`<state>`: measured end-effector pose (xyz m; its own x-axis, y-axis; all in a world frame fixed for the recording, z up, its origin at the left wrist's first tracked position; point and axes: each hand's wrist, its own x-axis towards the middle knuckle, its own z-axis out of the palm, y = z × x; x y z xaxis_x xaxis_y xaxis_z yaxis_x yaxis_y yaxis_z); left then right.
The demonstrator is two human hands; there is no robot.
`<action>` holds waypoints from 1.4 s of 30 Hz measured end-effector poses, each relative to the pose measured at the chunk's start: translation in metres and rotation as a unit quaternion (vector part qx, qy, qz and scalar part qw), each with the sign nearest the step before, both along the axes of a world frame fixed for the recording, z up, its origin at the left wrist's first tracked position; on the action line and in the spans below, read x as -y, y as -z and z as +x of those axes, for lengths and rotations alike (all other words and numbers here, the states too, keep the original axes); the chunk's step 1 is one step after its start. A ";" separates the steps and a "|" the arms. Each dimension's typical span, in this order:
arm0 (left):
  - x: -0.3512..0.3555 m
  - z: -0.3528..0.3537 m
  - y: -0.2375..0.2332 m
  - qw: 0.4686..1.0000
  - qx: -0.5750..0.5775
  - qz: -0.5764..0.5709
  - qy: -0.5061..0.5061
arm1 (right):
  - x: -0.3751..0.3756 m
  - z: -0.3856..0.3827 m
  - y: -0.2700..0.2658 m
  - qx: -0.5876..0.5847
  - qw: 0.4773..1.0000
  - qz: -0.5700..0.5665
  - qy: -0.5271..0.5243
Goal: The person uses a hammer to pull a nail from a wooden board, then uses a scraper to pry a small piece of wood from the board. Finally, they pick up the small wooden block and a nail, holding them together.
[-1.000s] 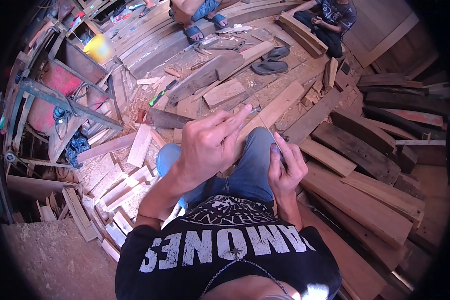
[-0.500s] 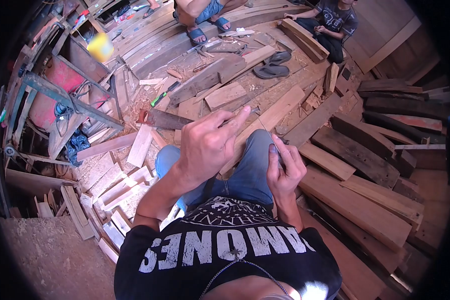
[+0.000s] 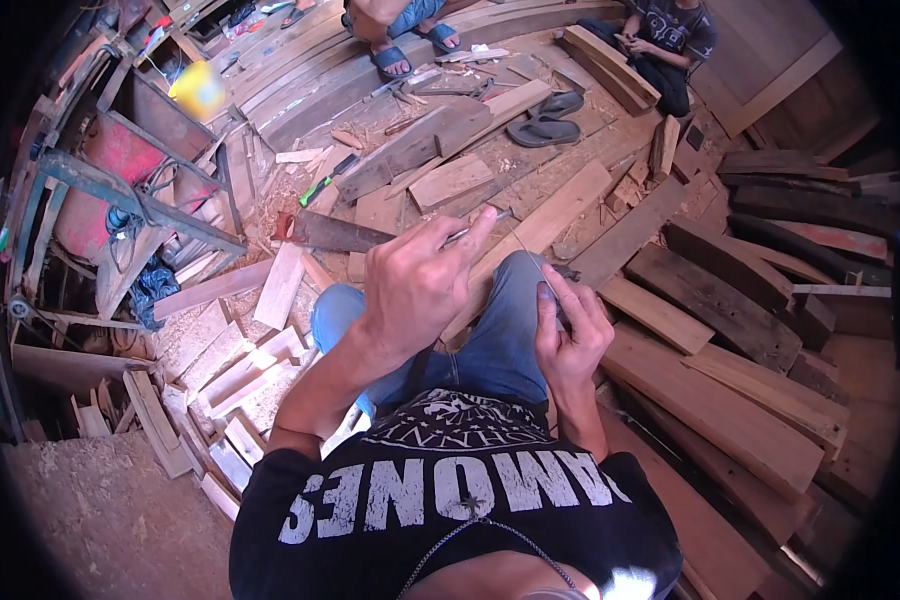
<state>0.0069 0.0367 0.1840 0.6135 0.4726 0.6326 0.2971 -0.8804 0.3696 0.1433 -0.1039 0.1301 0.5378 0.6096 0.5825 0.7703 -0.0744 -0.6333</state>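
Plank floor [image 3: 625, 235] littered with offcuts [image 3: 450, 182], handsaw [image 3: 335, 233] included. Thin rod [image 3: 490, 222] pinched in left hand [image 3: 415, 285] — dark piece [image 3: 562, 312] gripped in right hand [image 3: 573, 338].

Sliver [image 3: 532, 264] in right hand [image 3: 570, 335], left hand [image 3: 415, 288] near

A: What lies ahead of my knee [image 3: 505, 300]?
B: A saw [image 3: 330, 233] on the floor [image 3: 570, 160], left of the thin rod [image 3: 485, 220] in my left grip [image 3: 415, 285]; 2 sandals [image 3: 545, 120] farther back.
A: And to my right?
B: Stacked planks [image 3: 715, 400], just beside my right grip [image 3: 570, 325].
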 end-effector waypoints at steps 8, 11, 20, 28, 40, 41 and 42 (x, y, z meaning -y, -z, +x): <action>-0.003 0.004 0.005 1.000 -0.016 -0.003 -0.005 | -0.002 0.001 0.000 -0.017 1.000 -0.018 0.007; -0.007 0.006 0.012 1.000 -0.011 -0.004 -0.007 | -0.004 0.002 0.001 -0.028 0.999 -0.027 0.003; -0.014 0.010 0.037 0.997 -0.051 -0.047 -0.036 | -0.007 0.005 0.006 -0.095 0.984 -0.151 -0.004; -0.028 0.014 0.079 0.992 -0.091 -0.079 -0.033 | -0.015 0.016 0.010 -0.068 0.956 -0.284 0.012; -0.033 0.025 0.245 0.935 -0.208 -0.278 -0.078 | -0.049 0.051 0.115 0.037 0.880 -0.467 -0.082; -0.035 0.026 0.262 0.927 -0.200 -0.308 -0.081 | -0.056 0.059 0.129 0.058 0.867 -0.485 -0.096; -0.035 0.026 0.281 0.917 -0.194 -0.340 -0.084 | -0.061 0.063 0.144 0.076 0.852 -0.505 -0.111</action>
<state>0.0332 0.0720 -0.0967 0.6130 0.7847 -0.0924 0.6319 -0.4166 0.6536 0.2067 -0.0430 -0.0141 0.3092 0.9182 -0.2477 0.9038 -0.3648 -0.2240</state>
